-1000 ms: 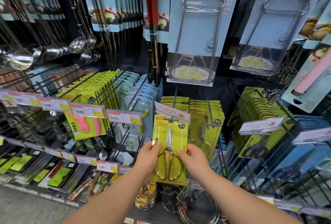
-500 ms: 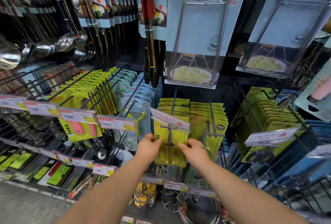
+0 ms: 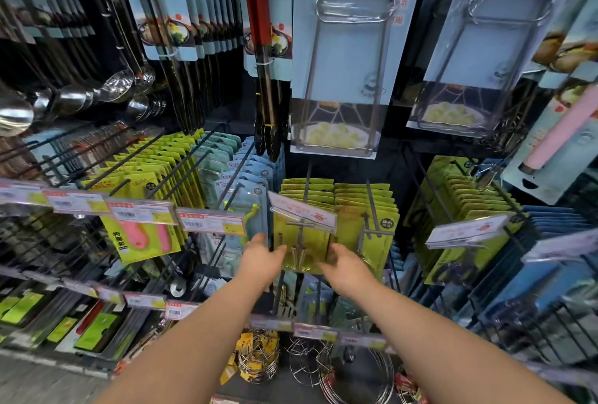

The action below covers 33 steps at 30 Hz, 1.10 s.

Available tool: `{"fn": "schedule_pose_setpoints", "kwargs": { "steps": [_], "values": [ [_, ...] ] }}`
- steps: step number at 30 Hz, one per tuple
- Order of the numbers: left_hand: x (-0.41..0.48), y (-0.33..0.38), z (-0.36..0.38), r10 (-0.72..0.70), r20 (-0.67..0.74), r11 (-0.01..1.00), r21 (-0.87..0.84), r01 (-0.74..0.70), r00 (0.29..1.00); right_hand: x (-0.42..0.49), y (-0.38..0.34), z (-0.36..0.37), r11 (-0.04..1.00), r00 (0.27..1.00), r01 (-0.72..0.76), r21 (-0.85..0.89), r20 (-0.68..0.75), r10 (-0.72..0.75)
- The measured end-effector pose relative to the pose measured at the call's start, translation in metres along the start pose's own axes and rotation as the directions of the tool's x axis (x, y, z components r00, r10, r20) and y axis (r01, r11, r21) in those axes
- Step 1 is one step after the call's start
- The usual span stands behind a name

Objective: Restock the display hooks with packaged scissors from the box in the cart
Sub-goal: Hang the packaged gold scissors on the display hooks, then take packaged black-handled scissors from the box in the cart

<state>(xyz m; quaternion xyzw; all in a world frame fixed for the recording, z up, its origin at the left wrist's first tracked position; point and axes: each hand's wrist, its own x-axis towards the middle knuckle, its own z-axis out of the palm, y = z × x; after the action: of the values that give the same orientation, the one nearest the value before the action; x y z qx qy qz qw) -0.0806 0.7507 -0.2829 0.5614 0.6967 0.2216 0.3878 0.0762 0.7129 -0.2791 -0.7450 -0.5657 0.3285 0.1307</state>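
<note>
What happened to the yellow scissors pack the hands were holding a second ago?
The scissors pack went up and away from the person, under the price tag and onto its hook, in front of the other yellow packs. The left hand and right hand followed it and now touch only its lower edges, fingers loosening. The rest of the display looks unchanged.

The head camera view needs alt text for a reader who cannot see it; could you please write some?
Two bare hands, the left hand and the right hand, hold a yellow-green scissors pack by its sides at a display hook, under a price tag. More packs hang behind; ladles and tongs hang above.
</note>
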Motion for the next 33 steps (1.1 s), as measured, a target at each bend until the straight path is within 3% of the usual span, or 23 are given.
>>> {"fn": "schedule_pose_setpoints", "kwargs": {
  "steps": [3,5,8,11,16,23,29,33],
  "values": [
    [-0.016,-0.007,-0.006,0.134,0.041,0.934,0.328,-0.14,0.99,-0.02,0.004,-0.009,0.983,0.997,0.066,-0.173,-0.025,-0.071],
    [-0.032,-0.007,-0.007,0.254,0.086,0.779,0.572,-0.257,0.963,-0.035,0.009,-0.015,0.935,0.995,0.077,-0.347,-0.035,-0.095],
    [-0.057,-0.005,-0.002,0.385,0.185,0.58,0.714,-0.393,0.904,-0.059,0.021,-0.021,0.828,0.992,0.074,-0.556,-0.045,-0.119],
    [-0.077,-0.002,0.008,0.357,0.288,0.512,0.736,-0.444,0.889,-0.082,0.035,-0.027,0.774,0.995,0.04,-0.632,-0.043,-0.087],
    [-0.11,0.003,0.023,0.351,0.376,0.44,0.742,-0.506,0.857,-0.119,0.064,-0.032,0.782,0.999,-0.036,-0.623,-0.047,0.008],
    [-0.162,0.018,0.069,0.369,0.43,0.423,0.711,-0.561,0.824,-0.195,0.127,-0.049,0.796,0.99,-0.131,-0.59,-0.115,0.077],
    [-0.264,0.043,0.149,0.446,0.552,0.338,0.625,-0.704,0.704,-0.307,0.226,-0.063,0.813,0.939,-0.335,-0.476,-0.243,0.244],
    [-0.355,0.058,0.208,0.46,0.678,0.232,0.531,-0.815,0.573,-0.409,0.293,-0.067,0.802,0.871,-0.476,-0.361,-0.322,0.371]
  ]
}}
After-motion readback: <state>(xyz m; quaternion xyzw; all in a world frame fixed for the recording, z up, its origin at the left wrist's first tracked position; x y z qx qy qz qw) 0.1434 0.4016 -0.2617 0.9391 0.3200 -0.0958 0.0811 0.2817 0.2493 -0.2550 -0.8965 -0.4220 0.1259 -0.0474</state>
